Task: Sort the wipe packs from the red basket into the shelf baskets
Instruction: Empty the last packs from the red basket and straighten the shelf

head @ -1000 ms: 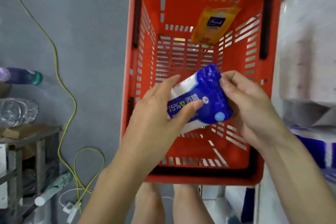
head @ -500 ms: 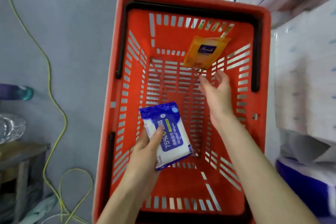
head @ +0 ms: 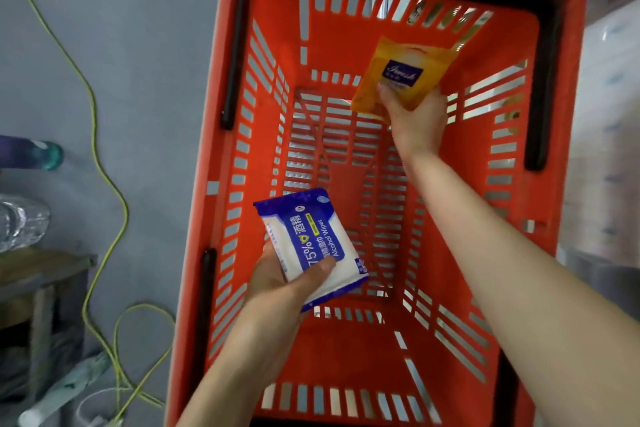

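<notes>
The red basket (head: 221, 135) fills the middle of the view, seen from above, with black handles folded on its rim. My left hand (head: 277, 291) grips a blue and white alcohol wipes pack (head: 308, 246) over the basket's near left part, thumb across its lower edge. My right hand (head: 414, 118) reaches deep to the far side and holds the lower edge of an orange wipe pack (head: 405, 73) with a dark blue label, which leans on the far wall. No other pack shows on the slotted bottom.
A yellow cable (head: 104, 184) snakes over the grey floor left of the basket. Bottles (head: 20, 222) and a low dark stand (head: 45, 288) sit at the far left. Pale wrapped goods (head: 613, 114) stand close along the right side.
Both hands held the blue pack a second ago. The right hand let go, reached forward across the basket and now grasps the orange pack; the left hand keeps the blue pack, lowered to the left.
</notes>
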A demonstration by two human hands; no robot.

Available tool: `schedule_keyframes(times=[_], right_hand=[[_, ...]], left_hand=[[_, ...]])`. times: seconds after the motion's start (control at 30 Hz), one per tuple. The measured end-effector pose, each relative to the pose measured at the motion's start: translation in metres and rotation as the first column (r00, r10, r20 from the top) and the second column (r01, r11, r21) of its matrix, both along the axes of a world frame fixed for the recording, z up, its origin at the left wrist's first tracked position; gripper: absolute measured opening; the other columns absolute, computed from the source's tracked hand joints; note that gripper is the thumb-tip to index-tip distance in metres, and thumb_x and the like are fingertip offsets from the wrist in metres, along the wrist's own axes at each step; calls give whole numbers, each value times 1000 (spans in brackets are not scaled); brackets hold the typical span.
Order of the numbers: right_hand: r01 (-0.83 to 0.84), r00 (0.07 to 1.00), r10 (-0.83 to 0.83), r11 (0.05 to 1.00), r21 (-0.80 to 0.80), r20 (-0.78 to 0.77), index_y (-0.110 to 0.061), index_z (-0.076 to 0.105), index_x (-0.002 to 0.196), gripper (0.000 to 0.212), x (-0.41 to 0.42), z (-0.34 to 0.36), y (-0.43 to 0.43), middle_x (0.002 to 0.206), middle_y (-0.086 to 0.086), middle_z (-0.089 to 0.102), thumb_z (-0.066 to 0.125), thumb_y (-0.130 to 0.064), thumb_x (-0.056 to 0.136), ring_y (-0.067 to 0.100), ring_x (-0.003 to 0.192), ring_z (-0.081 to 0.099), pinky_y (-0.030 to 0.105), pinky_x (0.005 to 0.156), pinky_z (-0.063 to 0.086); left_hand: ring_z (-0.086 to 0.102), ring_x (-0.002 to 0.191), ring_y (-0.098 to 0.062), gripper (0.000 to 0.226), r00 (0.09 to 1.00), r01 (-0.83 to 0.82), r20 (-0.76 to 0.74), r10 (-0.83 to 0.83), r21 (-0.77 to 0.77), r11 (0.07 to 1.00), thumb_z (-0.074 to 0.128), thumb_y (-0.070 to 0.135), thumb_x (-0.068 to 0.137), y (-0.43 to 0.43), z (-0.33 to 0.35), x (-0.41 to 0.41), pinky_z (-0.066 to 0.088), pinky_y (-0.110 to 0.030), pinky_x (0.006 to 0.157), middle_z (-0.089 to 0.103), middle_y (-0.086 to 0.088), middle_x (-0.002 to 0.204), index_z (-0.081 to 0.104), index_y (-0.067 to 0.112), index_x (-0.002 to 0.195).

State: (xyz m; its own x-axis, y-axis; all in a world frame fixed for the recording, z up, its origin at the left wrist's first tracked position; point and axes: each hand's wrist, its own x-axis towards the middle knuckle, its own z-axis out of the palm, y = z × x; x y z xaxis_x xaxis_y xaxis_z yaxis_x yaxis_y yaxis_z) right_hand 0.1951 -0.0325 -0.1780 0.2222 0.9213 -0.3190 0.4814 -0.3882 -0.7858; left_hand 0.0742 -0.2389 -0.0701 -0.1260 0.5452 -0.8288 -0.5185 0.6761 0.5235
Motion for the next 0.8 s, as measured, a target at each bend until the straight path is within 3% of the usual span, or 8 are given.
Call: schedule_keyframes(times=[0.13,0.23,0.37,0.6,0.7,0.8], right_hand=[[-28,999,28,1000,4,-20,-12,65,107,49,-4,6,-13,112,10,64,77,-44,72,25,104,62,39,90,51],[-61,995,58,997,-37,-76,-19,65,105,36,-3,30,-35,101,-1,69,75,-39,77,10,89,66,20,72,52],[-61,973,43,996,-72,-228,-27,61,106,28,17,75,-68,100,-7,71,73,-31,81,7,87,69,28,74,57],[27,884,-64,996,-86,-464,-25,62,110,30,59,164,-135,103,-7,73,70,-27,82,11,92,70,24,67,56],[103,871,-133,991,-88,-474,-26,62,110,32,71,201,-179,104,-7,73,69,-32,79,13,95,70,28,71,57],[224,864,-234,972,-75,-447,-22,63,108,33,76,228,-216,96,-8,74,72,-33,78,9,87,71,23,64,56]], left_hand=[[73,85,-19,33,999,6,-41,-6,10,1000,67,18,73,-3,4,6,58,-23,66,75,-3,95,63,20,106],[72,86,-19,41,999,34,-26,-33,43,998,70,18,65,-5,15,6,58,-23,67,75,-2,95,61,22,105],[72,87,-18,50,995,89,-55,-83,100,991,74,16,57,-7,37,3,59,-27,70,75,-1,95,61,23,105],[70,97,-24,46,970,245,-76,-233,237,940,74,20,60,-33,90,-14,54,-41,84,73,-3,105,66,35,103],[72,92,-21,51,959,283,-110,-261,314,906,72,17,60,-46,116,-18,58,-33,74,74,-3,102,63,25,109],[73,79,-19,55,967,253,-110,-229,332,909,74,25,54,-59,130,-23,57,-28,60,75,-4,93,62,15,107]])
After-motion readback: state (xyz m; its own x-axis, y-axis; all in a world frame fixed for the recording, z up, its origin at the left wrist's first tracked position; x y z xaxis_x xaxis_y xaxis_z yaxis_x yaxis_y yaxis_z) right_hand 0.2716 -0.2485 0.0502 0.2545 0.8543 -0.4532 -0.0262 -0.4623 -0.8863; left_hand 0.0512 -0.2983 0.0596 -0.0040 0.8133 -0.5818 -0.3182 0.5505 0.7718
